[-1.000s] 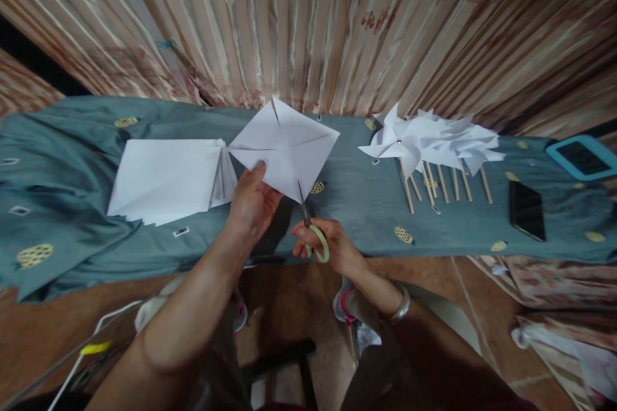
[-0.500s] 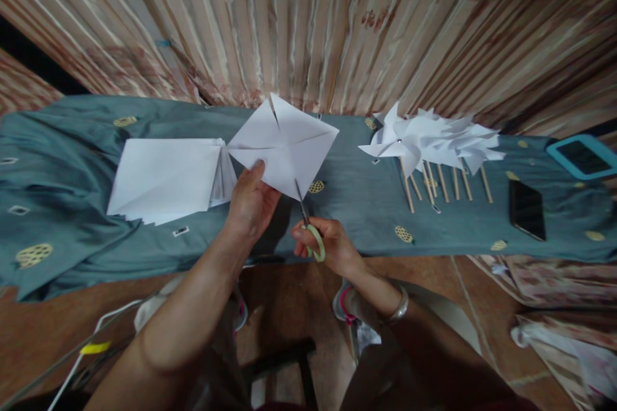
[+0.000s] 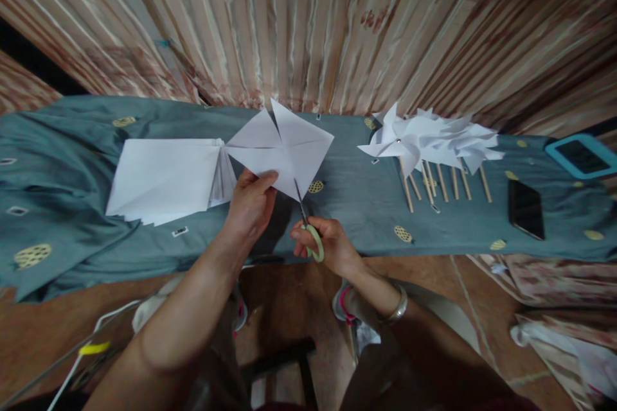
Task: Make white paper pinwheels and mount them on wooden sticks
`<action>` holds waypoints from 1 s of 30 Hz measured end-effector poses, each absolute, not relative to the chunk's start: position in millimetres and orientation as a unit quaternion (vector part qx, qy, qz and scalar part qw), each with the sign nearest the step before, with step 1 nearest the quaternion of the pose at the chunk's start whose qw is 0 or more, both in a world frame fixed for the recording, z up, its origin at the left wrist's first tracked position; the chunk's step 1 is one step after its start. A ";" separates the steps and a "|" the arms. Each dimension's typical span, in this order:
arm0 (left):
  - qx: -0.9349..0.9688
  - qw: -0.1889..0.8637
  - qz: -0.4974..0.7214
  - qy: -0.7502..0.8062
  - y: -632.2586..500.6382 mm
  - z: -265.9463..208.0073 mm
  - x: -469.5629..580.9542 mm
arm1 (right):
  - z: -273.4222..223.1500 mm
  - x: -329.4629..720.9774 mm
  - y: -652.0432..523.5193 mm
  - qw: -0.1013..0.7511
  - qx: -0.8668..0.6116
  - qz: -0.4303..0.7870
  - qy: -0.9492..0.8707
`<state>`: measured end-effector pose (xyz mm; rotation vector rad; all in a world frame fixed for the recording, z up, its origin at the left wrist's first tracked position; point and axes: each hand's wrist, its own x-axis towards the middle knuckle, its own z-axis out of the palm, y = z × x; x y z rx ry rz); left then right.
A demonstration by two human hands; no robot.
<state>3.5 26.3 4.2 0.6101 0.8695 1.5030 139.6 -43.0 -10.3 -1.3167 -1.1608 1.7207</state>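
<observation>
My left hand (image 3: pixel 254 200) pinches the near left edge of a white square of paper (image 3: pixel 303 148), thumb on top and fingers underneath. The paper is held cornerwise, with creases across it and slits running in from its left, far and near corners. Scissors (image 3: pixel 315 241) with light green handles are in my right hand (image 3: pixel 332 244), fingers closed around the loops. Their blades lie at the paper's near corner, along the slit there. Left of the paper is a stack of white paper sheets (image 3: pixel 164 173), close to my left hand.
Several white paper pinwheels (image 3: pixel 434 138) on wooden sticks lie to the right. Beyond them are a black phone (image 3: pixel 525 209) and a blue-framed device (image 3: pixel 583 155). A green patterned cloth (image 3: pixel 357 218) covers the narrow table; a pleated curtain (image 3: pixel 308 32) hangs behind.
The paper has shifted slightly left and its far slit gapes wider. My left thumb has moved nearer the paper's middle edge. My right hand and the scissors stay almost in place.
</observation>
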 end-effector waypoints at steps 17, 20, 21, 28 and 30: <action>0.269 0.620 0.635 0.374 18.2 5.9 12.2 | -10.6 144.2 -39.6 0.347 -0.508 0.644 -0.454; 0.266 0.620 0.640 0.368 18.9 5.5 11.9 | -9.3 143.2 -39.3 0.347 -0.510 0.645 -0.451; 0.266 0.622 0.639 0.367 18.9 5.4 11.5 | -9.0 143.1 -39.1 0.346 -0.511 0.644 -0.452; 0.266 0.632 0.613 0.392 15.9 2.1 11.1 | -8.3 147.8 -37.3 0.335 -0.508 0.638 -0.472; 0.261 0.634 0.613 0.394 14.6 1.9 12.4 | -6.7 149.3 -36.3 0.337 -0.512 0.629 -0.478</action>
